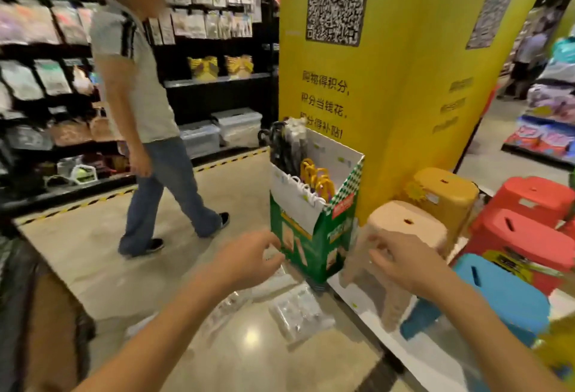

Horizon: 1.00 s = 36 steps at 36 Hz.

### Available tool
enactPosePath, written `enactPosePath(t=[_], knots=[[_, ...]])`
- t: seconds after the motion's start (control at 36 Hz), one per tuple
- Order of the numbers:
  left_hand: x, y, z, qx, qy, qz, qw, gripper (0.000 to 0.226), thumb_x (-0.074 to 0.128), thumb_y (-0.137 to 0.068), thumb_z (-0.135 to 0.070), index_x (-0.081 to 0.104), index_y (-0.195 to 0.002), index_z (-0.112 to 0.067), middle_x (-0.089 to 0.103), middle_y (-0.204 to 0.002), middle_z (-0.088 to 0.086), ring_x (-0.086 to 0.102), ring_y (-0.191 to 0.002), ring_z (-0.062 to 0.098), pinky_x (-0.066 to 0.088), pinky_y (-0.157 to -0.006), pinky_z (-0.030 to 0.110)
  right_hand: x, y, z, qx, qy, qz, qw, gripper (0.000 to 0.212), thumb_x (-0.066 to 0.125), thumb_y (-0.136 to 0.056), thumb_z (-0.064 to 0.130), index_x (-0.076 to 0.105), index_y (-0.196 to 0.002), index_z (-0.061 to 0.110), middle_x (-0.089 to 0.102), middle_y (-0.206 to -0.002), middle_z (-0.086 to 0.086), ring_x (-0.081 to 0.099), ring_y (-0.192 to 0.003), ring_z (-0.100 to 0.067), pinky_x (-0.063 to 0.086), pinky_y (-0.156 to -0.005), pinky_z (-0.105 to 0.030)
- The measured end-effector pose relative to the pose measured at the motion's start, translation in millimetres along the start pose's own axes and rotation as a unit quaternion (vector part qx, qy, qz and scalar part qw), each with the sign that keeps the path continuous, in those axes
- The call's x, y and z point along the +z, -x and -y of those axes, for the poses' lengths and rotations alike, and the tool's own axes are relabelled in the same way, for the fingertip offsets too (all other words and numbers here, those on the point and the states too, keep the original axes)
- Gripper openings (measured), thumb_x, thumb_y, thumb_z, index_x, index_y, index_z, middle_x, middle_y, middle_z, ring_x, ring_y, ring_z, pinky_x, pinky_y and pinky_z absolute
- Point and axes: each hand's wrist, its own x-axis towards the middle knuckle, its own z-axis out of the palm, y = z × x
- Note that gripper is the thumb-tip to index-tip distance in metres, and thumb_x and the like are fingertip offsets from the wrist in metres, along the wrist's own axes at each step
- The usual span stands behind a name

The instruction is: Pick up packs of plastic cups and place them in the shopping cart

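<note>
Both my arms reach forward over a shop floor. My left hand (249,256) hovers with loosely curled fingers just left of a green and white cardboard display box (314,230) that holds umbrellas with yellow and black handles (315,178). My right hand (404,262) hangs in front of a beige plastic stool (404,223), fingers relaxed, holding nothing. Clear plastic packets (298,314) lie on the floor below and between my hands. The picture is blurred by motion.
A person in a grey shirt and jeans (146,117) walks across the aisle at left. Dark shelves of packaged goods (46,80) line the left. A yellow pillar (389,96) stands behind the box. Yellow, red and blue stools (510,295) stack at right.
</note>
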Motion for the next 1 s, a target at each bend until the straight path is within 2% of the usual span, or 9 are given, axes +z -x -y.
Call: enactPosePath(t=[0.08, 0.22, 0.33, 0.5, 0.69, 0.83, 1.0], knots=[[3, -19, 22, -0.047, -0.01, -0.014, 0.999, 0.04, 0.05, -0.096, -0.045, 0.057, -0.131, -0.027, 0.06, -0.128, -0.005, 0.056, -0.115, 0.014, 0.047, -0.093, 0.031, 13, -48, 4, -0.049, 0.0, 0.007, 0.999, 0.037, 0.049, -0.098, 0.038, 0.054, -0.132, 0.026, 0.069, -0.113, 0.005, 0.064, -0.095, -0.013, 0.056, -0.078, -0.035], [14, -61, 37, -0.111, 0.005, -0.046, 0.993, 0.042, 0.049, -0.094, -0.049, 0.057, -0.13, -0.029, 0.063, -0.125, -0.006, 0.058, -0.113, 0.013, 0.05, -0.093, 0.037, 29, -118, -4, -0.11, 0.008, 0.025, 0.994, 0.041, 0.048, -0.098, 0.043, 0.05, -0.136, 0.028, 0.065, -0.125, 0.008, 0.062, -0.105, -0.013, 0.056, -0.08, -0.035], [27, -99, 40, -0.131, 0.016, -0.057, 0.99, 0.041, 0.05, -0.094, -0.049, 0.058, -0.129, -0.028, 0.063, -0.125, -0.008, 0.057, -0.114, 0.011, 0.049, -0.095, 0.038, 39, -169, -15, -0.137, 0.007, 0.054, 0.989, 0.041, 0.048, -0.098, 0.044, 0.05, -0.135, 0.029, 0.066, -0.117, 0.006, 0.063, -0.099, -0.014, 0.058, -0.077, -0.039], [48, -155, 54, -0.158, 0.035, -0.053, 0.985, 0.038, 0.053, -0.095, -0.04, 0.06, -0.129, -0.024, 0.063, -0.126, -0.004, 0.058, -0.114, 0.015, 0.048, -0.095, 0.036, 59, -235, -27, -0.146, 0.008, 0.087, 0.985, 0.039, 0.049, -0.097, 0.043, 0.051, -0.133, 0.027, 0.066, -0.116, 0.004, 0.063, -0.1, -0.018, 0.057, -0.08, -0.041], [75, -233, 106, -0.184, 0.091, -0.045, 0.978, 0.04, 0.053, -0.096, -0.039, 0.055, -0.133, -0.023, 0.059, -0.129, -0.002, 0.053, -0.119, 0.015, 0.044, -0.1, 0.036, 100, -327, -32, -0.148, 0.01, 0.12, 0.982, 0.034, 0.047, -0.096, 0.043, 0.052, -0.127, 0.03, 0.068, -0.112, 0.004, 0.064, -0.098, -0.019, 0.057, -0.077, -0.044], [102, -290, 145, -0.183, 0.107, -0.036, 0.977, 0.044, 0.053, -0.095, -0.04, 0.049, -0.137, -0.029, 0.055, -0.133, -0.005, 0.052, -0.119, 0.016, 0.045, -0.098, 0.036, 134, -384, -39, -0.118, 0.003, 0.122, 0.985, 0.035, 0.047, -0.097, 0.042, 0.052, -0.129, 0.029, 0.066, -0.115, 0.004, 0.063, -0.102, -0.021, 0.056, -0.078, -0.044], [137, -345, 175, -0.189, 0.136, -0.018, 0.972, 0.045, 0.053, -0.095, -0.038, 0.049, -0.139, -0.028, 0.056, -0.133, -0.003, 0.054, -0.121, 0.017, 0.045, -0.097, 0.036, 181, -441, -55, -0.1, 0.009, 0.174, 0.98, 0.045, 0.044, -0.095, 0.047, 0.044, -0.137, 0.033, 0.063, -0.12, 0.003, 0.063, -0.102, -0.022, 0.056, -0.077, -0.046]])
